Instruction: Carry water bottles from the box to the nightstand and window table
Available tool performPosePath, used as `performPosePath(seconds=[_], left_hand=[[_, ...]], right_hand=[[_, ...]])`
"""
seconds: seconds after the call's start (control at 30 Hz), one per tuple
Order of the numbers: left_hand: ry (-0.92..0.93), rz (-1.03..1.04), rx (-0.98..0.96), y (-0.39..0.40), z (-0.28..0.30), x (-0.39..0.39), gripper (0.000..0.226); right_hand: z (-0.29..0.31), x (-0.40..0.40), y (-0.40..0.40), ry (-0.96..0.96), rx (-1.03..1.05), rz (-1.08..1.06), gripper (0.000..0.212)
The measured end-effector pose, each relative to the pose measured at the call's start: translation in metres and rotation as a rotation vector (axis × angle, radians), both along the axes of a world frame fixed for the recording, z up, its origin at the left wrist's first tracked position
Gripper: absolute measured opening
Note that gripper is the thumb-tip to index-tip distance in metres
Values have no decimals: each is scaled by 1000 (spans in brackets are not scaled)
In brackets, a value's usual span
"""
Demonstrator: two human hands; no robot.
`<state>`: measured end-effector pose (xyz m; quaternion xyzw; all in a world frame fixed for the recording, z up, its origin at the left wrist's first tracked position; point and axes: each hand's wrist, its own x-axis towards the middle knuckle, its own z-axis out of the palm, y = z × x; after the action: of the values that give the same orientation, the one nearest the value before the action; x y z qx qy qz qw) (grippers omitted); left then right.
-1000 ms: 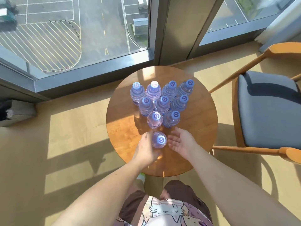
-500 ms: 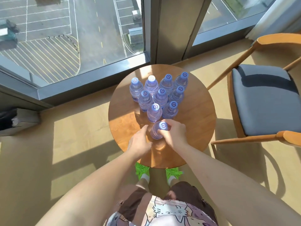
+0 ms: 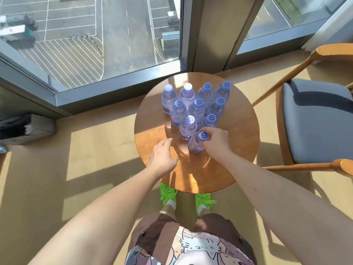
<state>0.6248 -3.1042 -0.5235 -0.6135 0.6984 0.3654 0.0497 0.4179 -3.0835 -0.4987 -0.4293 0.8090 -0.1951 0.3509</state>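
Several clear water bottles with blue caps [image 3: 196, 106] stand in a triangle on the round wooden window table [image 3: 236, 134]. The nearest bottle [image 3: 194, 143] forms the triangle's tip and leans slightly. My right hand [image 3: 216, 141] grips it around the neck and cap. My left hand [image 3: 162, 156] hovers over the table's left part, a little left of that bottle, fingers loosely apart and holding nothing. The box and nightstand are out of view.
A wooden chair with a grey cushion [image 3: 315, 121] stands right of the table. Floor-to-ceiling windows and a grey sill [image 3: 107, 90] lie behind it. A dark object [image 3: 24, 129] sits on the floor at far left. My green shoes [image 3: 168, 194] are under the table's near edge.
My left hand has let go of the nearest bottle and drawn back to the left. My right hand has closed on the bottle's neck and shifted it slightly toward the group.
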Motion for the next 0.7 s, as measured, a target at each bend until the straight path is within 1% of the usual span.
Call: performPosePath(seconds=[0.1, 0.27, 0.33, 0.43, 0.5, 0.6, 0.7], left_hand=[[1, -23, -2, -5, -1, 4, 78], [7, -80, -5, -16, -3, 7, 77], [23, -95, -10, -20, -2, 7, 77], [38, -117, -35, -23, 3, 7, 76], [47, -119, -50, -25, 12, 5, 74], [61, -112, -79, -26, 35, 2, 74], [100, -95, -175, -25, 65, -6, 73]], right_hand=[[1, 2, -2, 30, -8, 21, 32], [2, 4, -4, 76, 59, 35, 49], [6, 6, -2, 84, 70, 23, 50], [15, 10, -1, 126, 85, 60, 53], [26, 11, -1, 157, 79, 84, 56], [48, 11, 3, 166, 36, 86, 52], [70, 6, 11, 155, -45, 101, 48]])
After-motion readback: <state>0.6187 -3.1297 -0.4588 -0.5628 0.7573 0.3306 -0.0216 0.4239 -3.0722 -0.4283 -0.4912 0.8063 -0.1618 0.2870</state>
